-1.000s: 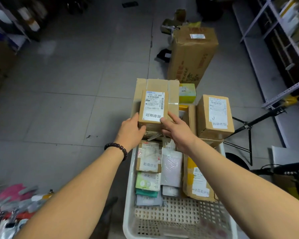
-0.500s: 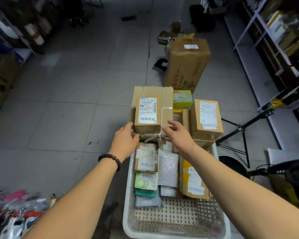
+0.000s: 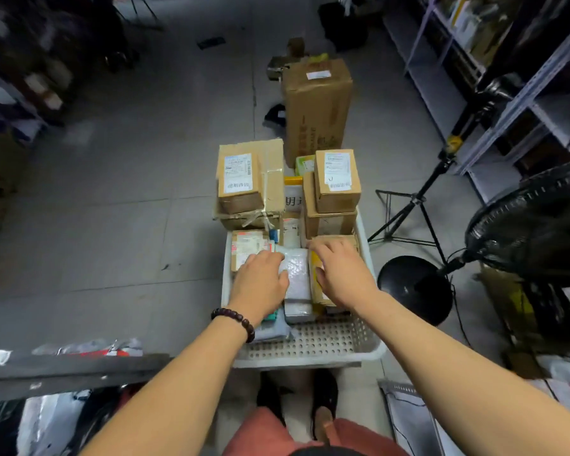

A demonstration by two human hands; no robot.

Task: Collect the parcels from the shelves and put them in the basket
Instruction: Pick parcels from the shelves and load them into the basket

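With my left hand (image 3: 260, 281) and right hand (image 3: 341, 274) lying loose-fingered on the parcels (image 3: 297, 274) in the basket (image 3: 310, 353), gripping nothing, I'd press evenly and avoid nudging the stacked boxes (image 3: 244, 182) at twelve o'clock.

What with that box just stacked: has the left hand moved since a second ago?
Yes. The left hand came back from the top box onto parcels in the basket.

This is a parcel storeroom: metal shelving (image 3: 520, 98) at two o'clock, dim stacked shelves (image 3: 30, 80) at ten, labelled cartons (image 3: 241, 179) heaped in a basket (image 3: 310, 361) on tiled floor (image 3: 129, 192) at twelve.
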